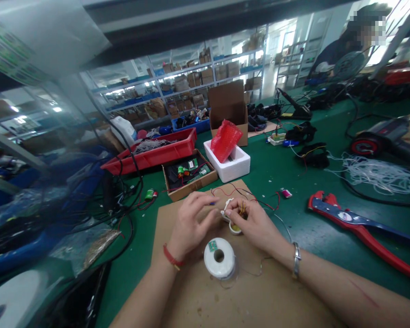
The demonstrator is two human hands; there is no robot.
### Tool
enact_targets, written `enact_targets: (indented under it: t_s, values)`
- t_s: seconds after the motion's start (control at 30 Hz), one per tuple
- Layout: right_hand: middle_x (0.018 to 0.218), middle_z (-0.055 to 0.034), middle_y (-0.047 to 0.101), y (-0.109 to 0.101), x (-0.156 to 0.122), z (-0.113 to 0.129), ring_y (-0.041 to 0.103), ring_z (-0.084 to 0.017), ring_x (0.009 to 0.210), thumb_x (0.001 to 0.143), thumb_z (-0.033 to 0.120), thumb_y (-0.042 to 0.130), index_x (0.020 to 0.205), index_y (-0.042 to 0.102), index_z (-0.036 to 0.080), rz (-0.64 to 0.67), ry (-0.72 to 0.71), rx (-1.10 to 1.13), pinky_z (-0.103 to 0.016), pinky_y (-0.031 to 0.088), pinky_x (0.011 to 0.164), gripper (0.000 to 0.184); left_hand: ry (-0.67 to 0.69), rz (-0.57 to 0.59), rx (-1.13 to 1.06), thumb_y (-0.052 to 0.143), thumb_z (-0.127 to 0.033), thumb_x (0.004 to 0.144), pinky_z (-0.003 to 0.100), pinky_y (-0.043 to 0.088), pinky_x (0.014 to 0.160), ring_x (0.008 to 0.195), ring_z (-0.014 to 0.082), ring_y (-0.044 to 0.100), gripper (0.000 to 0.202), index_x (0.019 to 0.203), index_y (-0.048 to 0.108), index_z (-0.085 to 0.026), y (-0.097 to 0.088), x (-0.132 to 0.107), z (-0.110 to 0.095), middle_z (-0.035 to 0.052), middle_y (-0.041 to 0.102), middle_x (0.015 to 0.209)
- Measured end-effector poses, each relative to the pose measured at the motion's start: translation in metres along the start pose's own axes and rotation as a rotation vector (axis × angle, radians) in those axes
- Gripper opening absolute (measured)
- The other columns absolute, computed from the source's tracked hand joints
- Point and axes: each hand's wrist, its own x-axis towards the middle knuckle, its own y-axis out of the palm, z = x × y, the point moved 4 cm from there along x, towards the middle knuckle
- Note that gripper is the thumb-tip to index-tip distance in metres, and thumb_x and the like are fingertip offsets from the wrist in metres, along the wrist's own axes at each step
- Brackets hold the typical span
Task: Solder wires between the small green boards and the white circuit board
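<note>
- Where the two hands meet at frame centre, the left hand (188, 224) pinches a small blue-tipped part, fingers curled.
- Right hand (253, 222) fingers close on a white connector (226, 208) with red wires (246, 197).
- White solder spool (219, 258) lies on cardboard (205, 291) just below.
- Spool's green label is unreadable.

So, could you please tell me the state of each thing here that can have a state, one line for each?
Left hand: fingers pinched on something small; what, cannot tell.
Right hand: closed around small white part with thin wires.
White solder spool: lying flat on brown cardboard sheet, untouched.
Brown cardboard box: flaps open.
Red-handled wire stripper: lying on green table, unheld.
</note>
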Motion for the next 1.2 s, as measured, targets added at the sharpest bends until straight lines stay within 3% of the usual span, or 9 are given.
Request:
enact_targets:
  t_s: [0.13, 0.37, 0.5, 0.6, 0.7, 0.87, 0.97, 1.1, 1.2]
  values:
    - [0.064, 0.0018, 0.056, 0.000, -0.001, 0.004, 0.052, -0.011, 0.058, 0.088, 0.022, 0.052, 0.076, 0.056, 0.017, 0.024, 0.003, -0.007, -0.024, 0.040, 0.055, 0.013, 0.138, 0.064, 0.207, 0.057, -0.023, 0.087, 0.035, 0.039, 0.078, 0.088, 0.0199, 0.054, 0.011, 0.087, 0.068, -0.024, 0.003, 0.001, -0.010, 0.0049, 0.062, 0.091]
    - [0.064, 0.0014, 0.061, -0.001, -0.003, 0.013, 0.055, -0.011, 0.060, 0.088, 0.018, 0.053, 0.074, 0.057, 0.016, 0.040, -0.001, -0.054, -0.023, 0.041, 0.059, 0.014, 0.104, 0.041, 0.349, 0.050, -0.023, 0.091, 0.034, 0.037, 0.075, 0.083, 0.0197, 0.053, 0.015, 0.079, 0.058, -0.019, 0.013, -0.001, -0.009, 0.0039, 0.061, 0.085]
    - [0.063, 0.0005, 0.062, -0.003, -0.004, 0.008, 0.056, -0.011, 0.058, 0.088, 0.020, 0.053, 0.076, 0.058, 0.016, 0.073, 0.023, -0.066, -0.023, 0.041, 0.056, 0.014, -0.002, -0.082, 0.336, 0.049, -0.020, 0.092, 0.031, 0.039, 0.074, 0.083, 0.0174, 0.053, 0.013, 0.080, 0.054, -0.019, -0.009, -0.004, -0.014, 0.0026, 0.058, 0.084]
    - [0.063, 0.0003, 0.063, -0.006, -0.008, 0.003, 0.058, -0.011, 0.058, 0.088, 0.022, 0.054, 0.077, 0.058, 0.016, 0.130, 0.042, -0.060, -0.022, 0.041, 0.054, 0.013, -0.076, -0.158, 0.335, 0.050, -0.020, 0.091, 0.029, 0.041, 0.075, 0.083, 0.0161, 0.053, 0.012, 0.080, 0.055, -0.020, -0.031, -0.019, -0.027, 0.0019, 0.056, 0.085]
    - [0.064, 0.0003, 0.063, -0.011, -0.013, 0.001, 0.058, -0.012, 0.060, 0.088, 0.024, 0.054, 0.076, 0.058, 0.017, 0.164, 0.051, -0.055, -0.022, 0.042, 0.056, 0.015, -0.056, -0.058, 0.317, 0.053, -0.019, 0.090, 0.026, 0.043, 0.079, 0.090, 0.0145, 0.055, 0.008, 0.091, 0.059, -0.023, -0.035, -0.047, -0.043, 0.0010, 0.059, 0.092]
    - [0.069, 0.0006, 0.061, -0.014, -0.021, 0.005, 0.056, -0.013, 0.064, 0.089, 0.023, 0.053, 0.076, 0.059, 0.018, 0.147, -0.027, -0.205, -0.025, 0.041, 0.061, 0.014, 0.109, 0.048, 0.438, 0.054, -0.021, 0.087, 0.031, 0.045, 0.087, 0.102, 0.0192, 0.057, 0.027, 0.113, 0.059, -0.020, -0.014, -0.083, -0.047, 0.0067, 0.065, 0.109]
    - [0.073, -0.0003, 0.061, -0.013, -0.025, 0.007, 0.054, -0.015, 0.068, 0.088, 0.022, 0.054, 0.077, 0.059, 0.020, 0.137, -0.134, -0.315, -0.028, 0.040, 0.064, 0.012, 0.191, 0.043, 0.486, 0.053, -0.021, 0.086, 0.033, 0.048, 0.084, 0.100, 0.0214, 0.061, 0.031, 0.116, 0.060, -0.018, -0.007, -0.088, -0.040, 0.0082, 0.069, 0.109]
    - [0.076, -0.0010, 0.061, -0.012, -0.029, 0.006, 0.054, -0.016, 0.070, 0.089, 0.023, 0.055, 0.079, 0.060, 0.021, 0.133, -0.203, -0.329, -0.030, 0.039, 0.066, 0.011, 0.289, 0.151, 0.542, 0.055, -0.027, 0.085, 0.033, 0.051, 0.083, 0.101, 0.0224, 0.065, 0.040, 0.124, 0.057, -0.020, -0.003, -0.089, -0.036, 0.0081, 0.071, 0.110]
    - [0.077, -0.0002, 0.063, -0.013, -0.029, 0.005, 0.055, -0.016, 0.071, 0.088, 0.022, 0.057, 0.083, 0.062, 0.022, 0.122, -0.208, -0.321, -0.030, 0.039, 0.068, 0.007, 0.270, 0.148, 0.545, 0.050, -0.032, 0.088, 0.034, 0.051, 0.084, 0.103, 0.0233, 0.064, 0.043, 0.130, 0.053, -0.022, 0.000, -0.092, -0.036, 0.0077, 0.070, 0.113]
